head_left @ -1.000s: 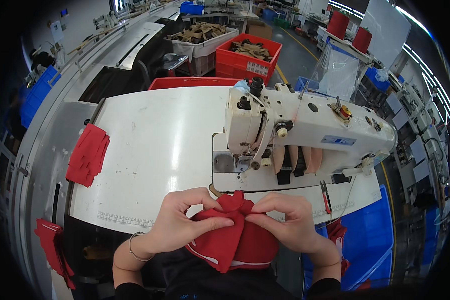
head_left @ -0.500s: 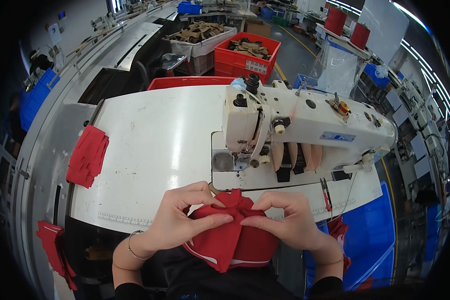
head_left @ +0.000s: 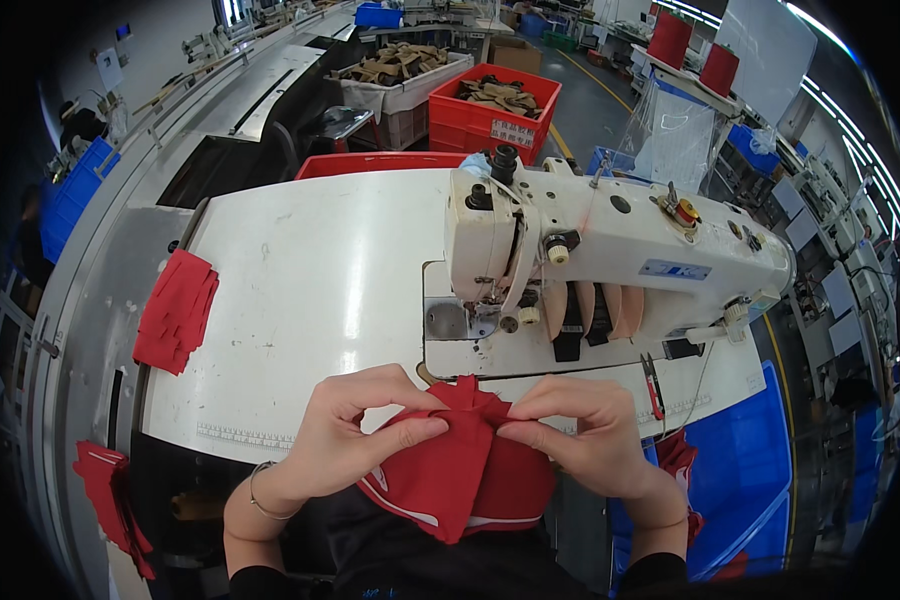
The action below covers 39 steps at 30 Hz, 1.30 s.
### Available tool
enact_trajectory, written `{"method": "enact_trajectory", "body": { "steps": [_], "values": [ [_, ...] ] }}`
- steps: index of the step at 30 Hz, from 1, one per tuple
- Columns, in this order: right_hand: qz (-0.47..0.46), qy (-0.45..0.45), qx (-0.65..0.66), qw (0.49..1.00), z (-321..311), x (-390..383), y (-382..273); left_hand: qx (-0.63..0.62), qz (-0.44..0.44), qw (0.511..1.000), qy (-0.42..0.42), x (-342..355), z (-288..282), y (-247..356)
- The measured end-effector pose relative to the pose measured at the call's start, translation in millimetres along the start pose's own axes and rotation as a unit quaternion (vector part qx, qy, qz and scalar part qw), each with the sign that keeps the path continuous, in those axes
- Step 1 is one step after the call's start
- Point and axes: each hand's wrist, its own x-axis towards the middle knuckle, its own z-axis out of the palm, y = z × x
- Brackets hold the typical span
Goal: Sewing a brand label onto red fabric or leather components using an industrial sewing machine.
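A red fabric piece (head_left: 447,470) with a white edge along its lower side hangs in front of me, over the near edge of the sewing table. Seams meet near its top, and a pointed strip runs down its middle. My left hand (head_left: 362,430) pinches the cloth at the upper left between thumb and fingers. On the other side my right hand (head_left: 582,432) pinches it too, a short way from the left thumb. Just beyond the cloth stands a white sewing machine (head_left: 610,235), its needle area apart from the fabric.
Stacked red fabric pieces (head_left: 176,312) lie at the table's left edge, and more red cloth (head_left: 113,508) hangs lower left. Red-handled snips (head_left: 654,388) rest right of my right hand. A blue bin (head_left: 735,480) stands at the right; a red crate (head_left: 495,105) is behind.
My hands have drawn slightly apart, the left one to the left and the right one to the right. The red cloth between them looks more spread at the top.
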Motion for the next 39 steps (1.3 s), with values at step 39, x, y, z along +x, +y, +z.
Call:
{"method": "enact_trajectory", "body": {
  "steps": [39],
  "values": [
    [-0.439,-0.153,-0.533,0.707,28.8,21.1,125.9,0.178,-0.117,0.956,-0.200,111.5,-5.5,-104.9]
  ]
}}
